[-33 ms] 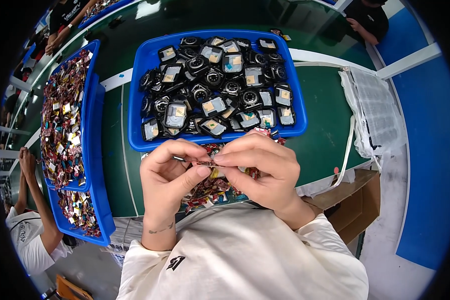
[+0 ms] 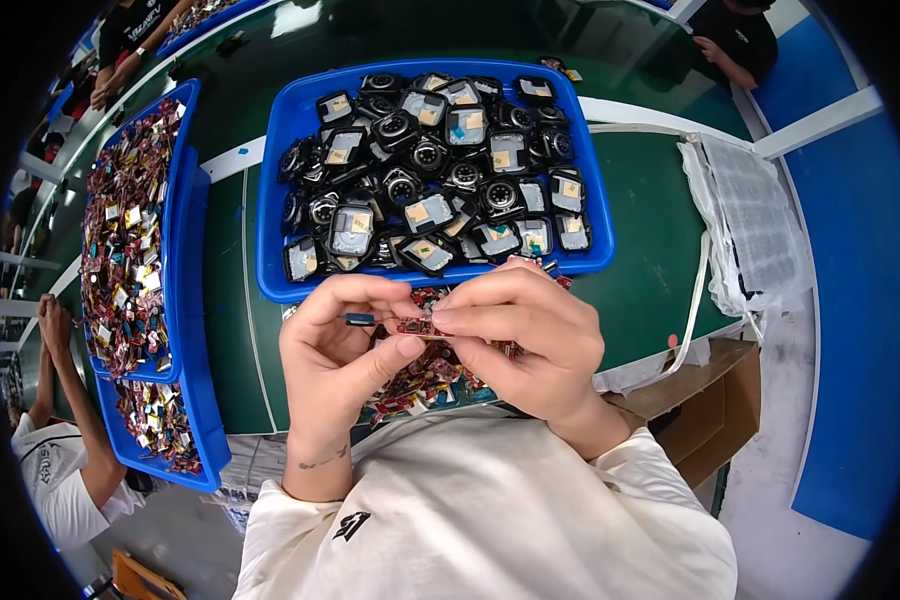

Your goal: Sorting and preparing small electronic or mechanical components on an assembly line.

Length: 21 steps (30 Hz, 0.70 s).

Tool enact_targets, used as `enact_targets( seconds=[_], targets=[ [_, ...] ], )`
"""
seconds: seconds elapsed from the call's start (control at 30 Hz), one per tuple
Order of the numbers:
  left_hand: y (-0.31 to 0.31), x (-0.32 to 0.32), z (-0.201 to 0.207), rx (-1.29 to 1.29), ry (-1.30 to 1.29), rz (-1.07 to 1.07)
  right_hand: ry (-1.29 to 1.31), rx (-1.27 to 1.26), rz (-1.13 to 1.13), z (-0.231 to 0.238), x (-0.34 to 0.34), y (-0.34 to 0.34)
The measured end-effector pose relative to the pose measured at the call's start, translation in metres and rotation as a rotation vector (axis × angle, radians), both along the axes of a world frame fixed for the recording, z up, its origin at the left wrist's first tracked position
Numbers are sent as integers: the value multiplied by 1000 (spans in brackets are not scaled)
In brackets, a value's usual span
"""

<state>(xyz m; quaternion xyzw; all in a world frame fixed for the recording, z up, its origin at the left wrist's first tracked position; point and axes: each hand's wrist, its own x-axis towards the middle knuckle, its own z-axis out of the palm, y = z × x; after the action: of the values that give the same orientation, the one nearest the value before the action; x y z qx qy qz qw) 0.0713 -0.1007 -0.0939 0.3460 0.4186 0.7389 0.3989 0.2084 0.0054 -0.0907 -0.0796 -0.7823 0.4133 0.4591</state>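
Red circuit board (image 2: 422, 328): right end hidden by right hand (image 2: 532, 335); its components (image 2: 410, 325) too small to identify. Parts heap (image 2: 425, 385) beneath: partly covered. Black-shirted person (image 2: 742, 45) beyond right hand: cropped at top.

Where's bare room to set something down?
Bare green tabletop right of the watch tray, before the wrapped stack; a narrower strip left of the tray, beside the blue bin. Crowded: circuit boards heaped beneath left hand and right hand.

The circuit board (image 2: 411, 326) is red, the surface (image 2: 655, 220) green, the trays (image 2: 270, 225) blue, the watch-like cases (image 2: 507, 153) black and grey.
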Motion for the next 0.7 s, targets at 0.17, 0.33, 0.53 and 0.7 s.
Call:
enact_targets(
  seconds=[0.17,0.33,0.53,0.7],
  targets=[
    [-1,1,4,-53,-40,13,33,319,-161,-2,-1,-2],
    [-1,2,4,-71,-61,49,32,244,-161,-5,-5,-1],
    [0,2,4,-74,-88,63,34,158,-159,-6,-6,0],
    [-2,0,5,-110,-80,38,21,121,-136,-6,-4,0]
  ],
)
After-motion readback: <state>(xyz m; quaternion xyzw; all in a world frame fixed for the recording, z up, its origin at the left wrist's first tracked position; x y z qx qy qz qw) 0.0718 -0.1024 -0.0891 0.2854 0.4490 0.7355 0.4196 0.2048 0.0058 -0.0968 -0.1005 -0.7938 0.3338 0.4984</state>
